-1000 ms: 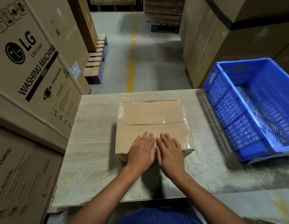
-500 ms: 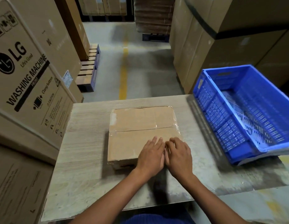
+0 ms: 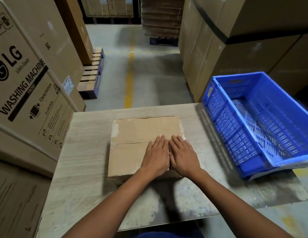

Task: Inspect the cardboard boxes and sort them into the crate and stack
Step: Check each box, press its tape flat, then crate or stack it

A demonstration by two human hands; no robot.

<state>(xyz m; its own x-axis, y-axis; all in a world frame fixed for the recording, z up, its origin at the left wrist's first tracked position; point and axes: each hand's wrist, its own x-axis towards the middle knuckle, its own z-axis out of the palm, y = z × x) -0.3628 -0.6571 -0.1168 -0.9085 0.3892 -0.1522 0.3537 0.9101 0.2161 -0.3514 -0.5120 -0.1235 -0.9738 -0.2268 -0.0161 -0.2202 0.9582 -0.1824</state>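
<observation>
A flat brown cardboard box (image 3: 132,133), taped with clear film along its edges, lies in the middle of the worn wooden table (image 3: 84,169). My left hand (image 3: 155,156) and my right hand (image 3: 183,156) lie side by side, palms down, on the box's near right part with fingers straight and thumbs touching. A blue perforated plastic crate (image 3: 239,127) stands at the table's right edge, tilted, with nothing visible inside it.
Large washing-machine cartons (image 3: 29,86) rise close on the left. More big cartons (image 3: 235,48) stand behind the crate on the right. A grey floor aisle with a yellow line (image 3: 130,79) runs ahead, with a wooden pallet (image 3: 92,76) on its left side.
Both hands have slid forward and a little to the right across the box top, staying flat and together. The box has stayed on the table.
</observation>
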